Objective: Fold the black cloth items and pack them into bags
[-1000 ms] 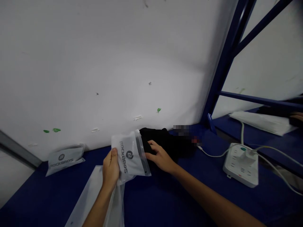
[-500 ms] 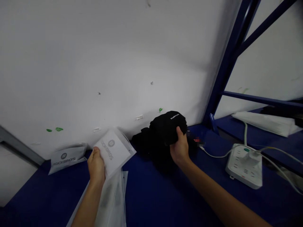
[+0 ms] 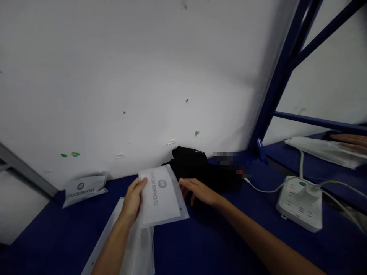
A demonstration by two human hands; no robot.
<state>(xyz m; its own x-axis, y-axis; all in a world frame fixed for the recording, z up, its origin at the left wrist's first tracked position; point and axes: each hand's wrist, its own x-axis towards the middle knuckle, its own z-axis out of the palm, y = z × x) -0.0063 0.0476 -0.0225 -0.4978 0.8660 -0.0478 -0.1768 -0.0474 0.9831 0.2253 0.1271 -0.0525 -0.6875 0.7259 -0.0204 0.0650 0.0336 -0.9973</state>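
Observation:
My left hand point(image 3: 133, 198) is closed on the left edge of a frosted zip bag point(image 3: 169, 214) with ROCKBROS printed on it and a white sheet inside. At the bag's right edge is my right hand point(image 3: 200, 191), its fingers apart and partly bent; whether the fingertips touch the bag I cannot tell. Behind both, a pile of black cloth point(image 3: 189, 164) lies against the wall. Beneath my left forearm, flat clear plastic bags point(image 3: 137, 252) rest on the blue table.
A filled ROCKBROS pouch point(image 3: 86, 189) stands by the wall at left. On the right sits a white power strip point(image 3: 299, 204) with cables. Past the blue metal frame point(image 3: 269, 99), another person's hand point(image 3: 351, 139) lies over a white plastic bag point(image 3: 321, 151).
My right hand has let go of the black cloth, which now lies on the pile, and has moved left to the zip bag. My left hand has brought the bag rightward and turned it.

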